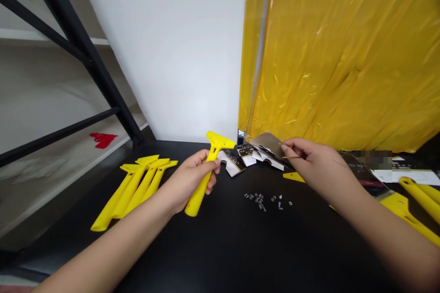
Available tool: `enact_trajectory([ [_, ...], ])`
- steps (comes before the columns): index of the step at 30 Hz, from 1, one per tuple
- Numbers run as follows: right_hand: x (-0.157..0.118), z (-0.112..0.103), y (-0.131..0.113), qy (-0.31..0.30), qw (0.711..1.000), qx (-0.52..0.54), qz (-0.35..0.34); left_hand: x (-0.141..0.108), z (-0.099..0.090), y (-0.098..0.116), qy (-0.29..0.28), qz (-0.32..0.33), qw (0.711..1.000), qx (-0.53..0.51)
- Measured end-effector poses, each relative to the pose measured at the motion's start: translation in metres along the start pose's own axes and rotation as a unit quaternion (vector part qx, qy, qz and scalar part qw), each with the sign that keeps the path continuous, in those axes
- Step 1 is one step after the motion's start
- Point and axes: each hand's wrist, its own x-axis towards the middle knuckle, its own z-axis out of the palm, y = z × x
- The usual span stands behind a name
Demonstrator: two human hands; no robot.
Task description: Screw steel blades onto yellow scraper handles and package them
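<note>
The left hand is closed around the neck of a yellow plastic scraper, with the wide head pointing up and away from the person and the handle projecting below the fist. The right hand is pinching a thin metal plate between its fingertips and is held just to the right of the scraper. The plate may be a blade, but its edge cannot be assessed from this view.

Between and just below the hands, small screws and nuts lie loose on the black table. Printed card packaging sits directly ahead of the hands, and a yellow plastic piece lies partly under the right hand. Four yellow scrapers are grouped beyond the left hand, with more yellow handles beyond the right.

Risks noted: the thin plate has a narrow fingertip hold, so a slip could drop it onto the hardware and scatter it. If its edge is sharp, the bare fingers are exposed. Small parts could also roll off the smooth table if knocked.
</note>
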Motion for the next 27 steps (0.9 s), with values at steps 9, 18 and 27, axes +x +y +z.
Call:
enact_trajectory([
  [9,-0.006,0.028,0.004,0.032,0.991,-0.098,-0.08,0.003,-0.029,-0.007,0.019,0.01,0.965,0.262],
  [18,-0.012,0.038,-0.005,0.065,0.986,-0.097,-0.121,-0.01,-0.096,-0.043,0.104,0.017,0.776,0.622],
  [27,-0.019,0.026,-0.005,0.099,0.982,-0.042,-0.158,-0.012,-0.096,-0.049,0.134,0.079,0.686,0.711],
])
